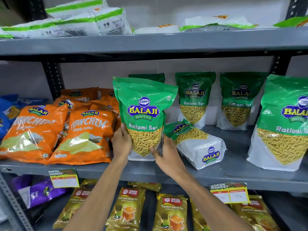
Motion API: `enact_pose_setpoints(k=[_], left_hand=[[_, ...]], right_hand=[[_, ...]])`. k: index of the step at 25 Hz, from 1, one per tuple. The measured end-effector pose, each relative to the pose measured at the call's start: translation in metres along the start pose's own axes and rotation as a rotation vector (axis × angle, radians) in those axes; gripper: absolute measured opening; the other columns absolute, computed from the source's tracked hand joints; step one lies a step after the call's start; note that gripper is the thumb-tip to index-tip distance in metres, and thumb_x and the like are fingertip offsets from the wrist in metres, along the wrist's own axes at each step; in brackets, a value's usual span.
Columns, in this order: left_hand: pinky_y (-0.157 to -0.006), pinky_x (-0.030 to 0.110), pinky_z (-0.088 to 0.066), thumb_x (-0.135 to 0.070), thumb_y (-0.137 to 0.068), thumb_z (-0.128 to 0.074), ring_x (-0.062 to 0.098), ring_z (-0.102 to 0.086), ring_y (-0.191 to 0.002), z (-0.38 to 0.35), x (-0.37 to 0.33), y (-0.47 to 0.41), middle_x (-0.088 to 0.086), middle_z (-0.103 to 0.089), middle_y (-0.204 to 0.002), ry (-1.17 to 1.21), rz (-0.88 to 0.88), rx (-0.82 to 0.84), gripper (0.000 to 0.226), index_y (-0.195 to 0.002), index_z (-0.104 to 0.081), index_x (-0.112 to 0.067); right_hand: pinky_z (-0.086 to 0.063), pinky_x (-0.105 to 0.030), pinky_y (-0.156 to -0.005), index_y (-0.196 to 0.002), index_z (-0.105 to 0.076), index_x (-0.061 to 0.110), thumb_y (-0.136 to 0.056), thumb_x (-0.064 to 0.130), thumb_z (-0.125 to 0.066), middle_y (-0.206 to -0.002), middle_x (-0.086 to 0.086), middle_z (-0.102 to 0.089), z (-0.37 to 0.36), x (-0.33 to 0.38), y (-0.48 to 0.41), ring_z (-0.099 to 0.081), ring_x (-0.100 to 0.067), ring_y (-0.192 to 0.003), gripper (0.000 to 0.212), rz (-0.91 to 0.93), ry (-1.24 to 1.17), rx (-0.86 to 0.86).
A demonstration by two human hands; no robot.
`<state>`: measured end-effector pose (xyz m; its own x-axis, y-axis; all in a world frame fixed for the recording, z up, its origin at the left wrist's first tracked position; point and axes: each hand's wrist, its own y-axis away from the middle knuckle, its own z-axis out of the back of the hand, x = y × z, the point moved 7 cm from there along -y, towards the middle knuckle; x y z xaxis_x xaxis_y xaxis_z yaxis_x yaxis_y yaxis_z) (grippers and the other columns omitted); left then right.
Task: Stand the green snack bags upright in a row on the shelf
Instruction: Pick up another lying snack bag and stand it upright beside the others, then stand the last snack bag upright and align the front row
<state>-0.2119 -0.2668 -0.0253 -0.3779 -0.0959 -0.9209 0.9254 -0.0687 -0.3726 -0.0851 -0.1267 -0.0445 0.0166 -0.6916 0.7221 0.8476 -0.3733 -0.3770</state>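
Both hands gripped one green snack bag (143, 114) that stood upright near the front edge of the grey shelf (208, 177). The left hand (120, 140) closed its grip on the bag's lower left side, and the right hand (166, 152) closed on the lower right side, thumb across the front. Just beside it to the right, a fallen green bag (196, 144) lay on its side. Two more green bags (194, 99) (240, 100) stood upright along the back edge, another (283, 124) stood towards the right end, and one (148, 77) showed partly behind the held bag. Orange chip bags (80, 130) leaned at the left.
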Motion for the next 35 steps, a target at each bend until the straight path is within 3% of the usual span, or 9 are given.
enact_pose_setpoints(k=[3, 6, 9, 14, 17, 20, 27, 31, 35], left_hand=[[-0.104, 0.049, -0.046, -0.037, -0.106, -0.027, 0.028, -0.054, -0.128, 0.012, -0.014, 0.018, 0.010, -0.058, -0.134, 0.005, -0.177, -0.187, 0.045, -0.139, -0.048, -0.014], [-0.099, 0.045, -0.045, -0.036, -0.105, -0.034, 0.027, -0.052, -0.122, 0.014, -0.053, 0.057, 0.006, -0.052, -0.130, 0.000, -0.532, -0.381, 0.038, -0.132, -0.051, -0.015], [-0.085, 0.031, -0.046, -0.036, -0.103, -0.040, 0.015, -0.055, -0.098, -0.041, -0.084, 0.096, -0.007, -0.056, -0.105, -0.017, -0.704, -0.067, 0.026, -0.111, -0.059, -0.020], [-0.103, 0.035, -0.038, -0.043, -0.101, -0.041, 0.023, -0.049, -0.118, -0.137, -0.047, 0.119, 0.007, -0.051, -0.121, -0.214, -0.148, 0.398, 0.038, -0.119, -0.054, -0.013], [-0.109, 0.033, -0.034, -0.046, -0.097, -0.050, 0.024, -0.045, -0.123, -0.156, -0.032, 0.118, 0.008, -0.038, -0.129, -0.052, 0.238, 0.449, 0.043, -0.126, -0.046, -0.015], [-0.105, 0.037, -0.040, -0.040, -0.094, -0.057, 0.027, -0.049, -0.119, -0.164, -0.034, 0.116, 0.010, -0.034, -0.132, 0.003, 0.351, 0.383, 0.041, -0.124, -0.041, -0.019], [-0.068, 0.024, -0.045, -0.017, -0.092, -0.062, 0.027, -0.062, -0.097, -0.164, -0.035, 0.116, 0.015, -0.064, -0.118, 0.261, 0.322, 0.300, 0.040, -0.125, -0.041, -0.025], [-0.101, 0.034, -0.044, -0.007, -0.088, -0.065, 0.013, -0.048, -0.113, -0.169, -0.050, 0.100, -0.006, -0.047, -0.123, 0.111, 0.086, 0.300, 0.056, -0.133, -0.038, -0.026], [-0.108, 0.029, -0.037, 0.010, -0.077, -0.062, 0.016, -0.043, -0.134, -0.187, -0.056, 0.070, -0.001, -0.043, -0.144, 0.025, -0.008, 0.318, 0.091, -0.151, -0.019, -0.019]], right_hand=[[-0.026, -0.029, -0.114, -0.154, -0.033, 0.013, -0.092, 0.035, -0.067, -0.144, -0.009, -0.039, 0.025, 0.009, 0.000, -0.033, -0.024, -0.140, 0.074, 0.085, 0.073, -0.091], [-0.024, -0.024, -0.109, -0.151, -0.040, 0.014, -0.094, 0.040, -0.061, -0.138, -0.005, -0.042, 0.080, 0.011, -0.014, -0.034, -0.020, -0.133, 0.066, 0.132, 0.114, -0.296], [-0.035, -0.034, -0.105, -0.144, -0.050, 0.012, -0.096, 0.039, -0.058, -0.129, -0.011, -0.049, 0.131, -0.009, -0.037, -0.042, -0.028, -0.126, 0.055, 0.050, 0.243, -0.360], [-0.044, -0.048, -0.104, -0.131, -0.059, 0.009, -0.096, 0.059, -0.045, -0.134, -0.019, -0.058, 0.159, -0.079, -0.055, -0.050, -0.037, -0.128, 0.063, -0.315, 0.453, -0.156], [-0.043, -0.036, -0.099, -0.133, -0.058, 0.013, -0.089, 0.070, -0.042, -0.143, -0.015, -0.056, 0.150, -0.115, -0.048, -0.052, -0.034, -0.131, 0.074, -0.531, 0.225, 0.026], [-0.037, -0.031, -0.088, -0.139, -0.053, 0.014, -0.086, 0.068, -0.052, -0.148, -0.013, -0.051, 0.147, -0.120, -0.045, -0.051, -0.031, -0.133, 0.076, -0.586, 0.126, 0.104], [-0.046, -0.031, -0.084, -0.126, -0.059, 0.019, -0.086, 0.051, -0.066, -0.102, 0.001, -0.067, 0.153, -0.125, -0.035, -0.061, -0.020, -0.093, 0.052, -0.374, -0.062, -0.147], [-0.046, -0.033, -0.094, -0.152, -0.030, 0.025, -0.085, 0.054, -0.069, -0.120, 0.005, -0.066, 0.154, -0.124, -0.038, -0.060, -0.017, -0.112, 0.083, -0.241, -0.196, -0.223], [-0.044, -0.036, -0.108, -0.150, -0.028, 0.014, -0.070, 0.016, -0.090, -0.134, 0.003, -0.058, 0.164, -0.125, -0.054, -0.055, -0.015, -0.126, 0.101, -0.101, -0.223, -0.290]])
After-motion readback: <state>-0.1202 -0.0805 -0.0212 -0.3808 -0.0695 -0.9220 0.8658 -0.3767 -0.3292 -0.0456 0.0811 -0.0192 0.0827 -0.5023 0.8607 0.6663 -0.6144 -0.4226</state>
